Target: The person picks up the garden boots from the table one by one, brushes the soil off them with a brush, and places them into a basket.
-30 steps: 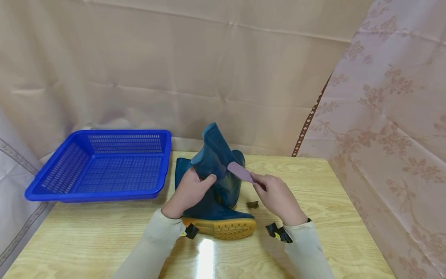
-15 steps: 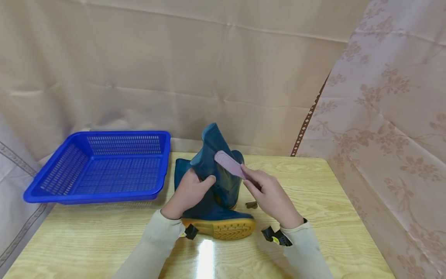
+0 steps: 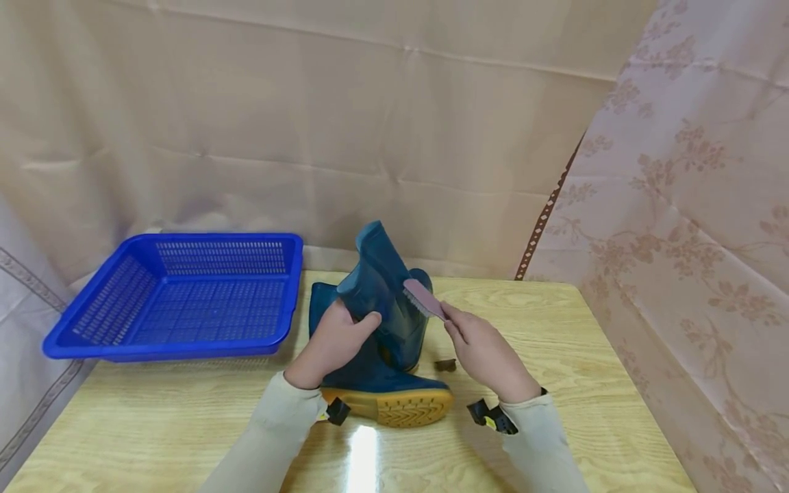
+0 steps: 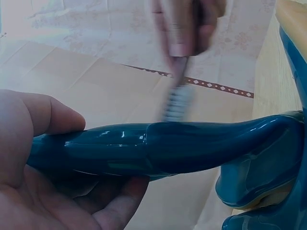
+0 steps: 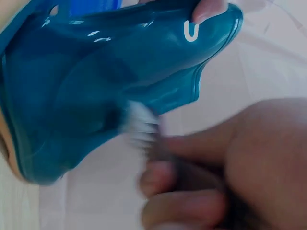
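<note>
My left hand [image 3: 341, 340] grips a teal rubber boot [image 3: 385, 270] by its shaft, thumb on one side and fingers beneath. That boot stands tilted on the table behind a second teal boot [image 3: 364, 366], which lies on its side with its yellow sole [image 3: 414, 407] facing me. In my right hand [image 3: 487, 349] is a mauve brush [image 3: 425, 299], held by the handle. Its pale bristles [image 5: 140, 122] are right at the surface of the tilted boot in the right wrist view, blurred by motion. The left wrist view shows the bristles just over the boot's upper edge.
A blue plastic basket [image 3: 283, 342] stands at the left of the wooden table [image 3: 542, 424]. A small dark brown object [image 3: 445, 365] lies right of the boots. Beige cloth [image 3: 431, 157] hangs behind the table and floral cloth [image 3: 709, 274] at the right.
The brush has swept left and up across the boot, then back right, turning so its bristles show. My left hand and both boots have stayed in place.
</note>
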The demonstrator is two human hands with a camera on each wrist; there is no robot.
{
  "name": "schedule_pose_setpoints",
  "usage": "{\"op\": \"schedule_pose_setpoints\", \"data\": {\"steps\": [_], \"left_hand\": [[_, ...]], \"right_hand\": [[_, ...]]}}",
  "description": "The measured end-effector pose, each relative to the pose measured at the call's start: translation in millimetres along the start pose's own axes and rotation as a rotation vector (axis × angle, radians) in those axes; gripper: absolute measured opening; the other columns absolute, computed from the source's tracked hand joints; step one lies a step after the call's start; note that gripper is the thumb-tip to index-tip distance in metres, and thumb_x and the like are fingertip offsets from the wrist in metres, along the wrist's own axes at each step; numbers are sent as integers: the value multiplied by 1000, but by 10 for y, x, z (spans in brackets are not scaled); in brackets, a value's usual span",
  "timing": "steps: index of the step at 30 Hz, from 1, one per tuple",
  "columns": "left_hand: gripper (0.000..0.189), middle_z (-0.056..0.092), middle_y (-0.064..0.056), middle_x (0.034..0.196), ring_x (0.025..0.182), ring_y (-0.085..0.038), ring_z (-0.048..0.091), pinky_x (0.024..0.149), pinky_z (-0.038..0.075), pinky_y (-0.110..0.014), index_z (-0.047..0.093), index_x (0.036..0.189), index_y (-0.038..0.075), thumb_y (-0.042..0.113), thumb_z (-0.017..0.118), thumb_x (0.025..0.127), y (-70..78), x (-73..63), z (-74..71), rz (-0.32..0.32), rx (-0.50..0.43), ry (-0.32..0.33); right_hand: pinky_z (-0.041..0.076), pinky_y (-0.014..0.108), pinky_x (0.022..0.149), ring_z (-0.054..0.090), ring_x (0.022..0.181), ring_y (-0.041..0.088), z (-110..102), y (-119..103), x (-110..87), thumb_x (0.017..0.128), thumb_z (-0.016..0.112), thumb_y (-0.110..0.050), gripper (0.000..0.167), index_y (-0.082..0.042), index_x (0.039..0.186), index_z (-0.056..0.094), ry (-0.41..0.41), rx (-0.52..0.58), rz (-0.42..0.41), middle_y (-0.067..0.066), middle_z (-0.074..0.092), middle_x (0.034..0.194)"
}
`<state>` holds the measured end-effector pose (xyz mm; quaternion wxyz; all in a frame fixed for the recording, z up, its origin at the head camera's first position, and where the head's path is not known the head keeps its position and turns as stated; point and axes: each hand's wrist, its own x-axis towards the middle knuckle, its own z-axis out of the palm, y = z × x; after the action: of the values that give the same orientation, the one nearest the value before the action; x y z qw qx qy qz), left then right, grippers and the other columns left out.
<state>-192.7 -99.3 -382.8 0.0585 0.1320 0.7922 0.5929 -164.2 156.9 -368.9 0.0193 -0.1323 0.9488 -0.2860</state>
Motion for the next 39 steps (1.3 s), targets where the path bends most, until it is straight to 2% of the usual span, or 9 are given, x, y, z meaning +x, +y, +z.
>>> {"op": "schedule_pose_setpoints", "data": {"steps": [3,6,8,11,16,23,26,32,39], "left_hand": [[47,60,-14,140,127,-32,59,111,44,-57,48,143,5,20,61,100,6,-6,12,1,-7,-2],[49,59,-14,142,129,-33,58,111,43,-58,47,145,5,20,61,100,10,-13,19,-16,-13,7],[50,58,-14,143,130,-33,58,112,43,-58,47,146,6,21,61,100,8,-10,23,-27,-13,12],[50,58,-14,143,130,-32,57,112,43,-58,47,146,6,21,61,100,3,-3,23,-29,-12,15],[49,57,-14,142,127,-32,57,112,43,-58,45,145,5,21,59,100,-6,7,21,-31,-3,27],[44,59,-15,134,116,-32,57,109,45,-57,49,138,3,23,58,101,-17,6,15,-60,4,47],[41,59,-15,131,114,-31,56,108,45,-56,50,136,3,22,58,101,-20,7,18,-58,-2,50],[46,59,-13,138,122,-31,58,110,44,-57,49,141,6,21,61,99,-21,33,48,-6,-30,31],[48,62,-12,138,124,-31,61,109,47,-57,51,140,7,21,66,96,-14,40,101,4,-49,73]], "right_hand": [[52,48,99,62,123,27,-13,-35,-28,114,40,-23,47,-10,159,39,79,47,-73,13,52,153],[48,52,107,53,137,28,-14,-86,-51,114,39,-26,48,-14,161,36,87,83,-134,11,47,158],[49,50,106,55,134,26,-4,-111,-56,114,40,-25,49,-15,161,35,70,91,-152,11,47,158],[52,44,92,63,110,23,15,-122,-46,114,41,-22,49,-13,161,35,37,82,-129,12,52,153],[43,34,67,45,65,16,70,-32,10,114,41,-20,49,-6,160,35,-62,53,-24,12,64,113],[39,28,56,44,59,14,132,175,47,113,43,-17,48,-3,159,37,-104,21,60,6,48,80],[39,28,54,44,59,14,126,220,44,112,46,-17,43,-1,152,48,-57,31,59,4,47,77],[37,28,50,44,57,15,32,190,7,109,55,-19,18,-6,116,66,198,98,-30,2,50,74],[38,27,48,45,56,14,-26,50,-125,107,57,-18,18,-2,114,63,273,-9,7,3,52,75]]}}
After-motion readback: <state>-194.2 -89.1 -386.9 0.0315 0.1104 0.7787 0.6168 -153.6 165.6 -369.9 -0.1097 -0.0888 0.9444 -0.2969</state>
